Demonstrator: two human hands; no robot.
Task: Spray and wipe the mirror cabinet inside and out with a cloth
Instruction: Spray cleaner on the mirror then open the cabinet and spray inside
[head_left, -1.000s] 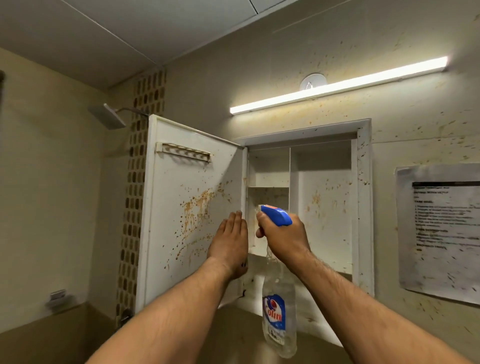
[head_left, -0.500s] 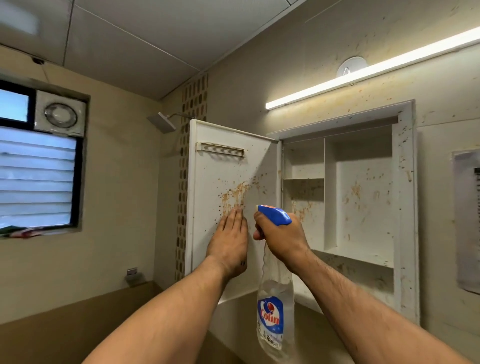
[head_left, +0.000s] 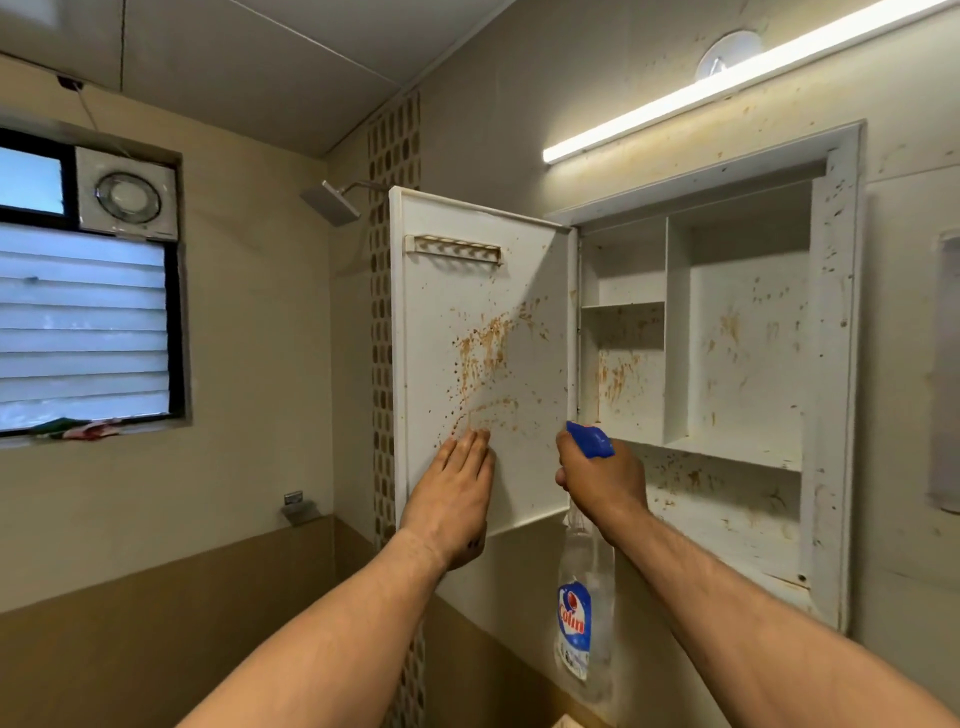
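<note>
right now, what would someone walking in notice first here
Brown splatter covers the inside of the open cabinet door and the white shelves behind it. In front, the left hand lies flat on the door's lower part, while the right hand holds a blue-topped Colin spray bottle. A lit tube light glows above.

This is a home bathroom. A shower head (head_left: 332, 201) sticks out of the tiled corner near the ceiling, an exhaust fan (head_left: 126, 196) sits beside a frosted louvred window (head_left: 83, 332), and a white cabinet (head_left: 836, 364) with shelves is set into the wall under a strip light (head_left: 727, 85). The walls are beige above and brown below, with a band of patterned tiles (head_left: 392, 145) in the corner.
</note>
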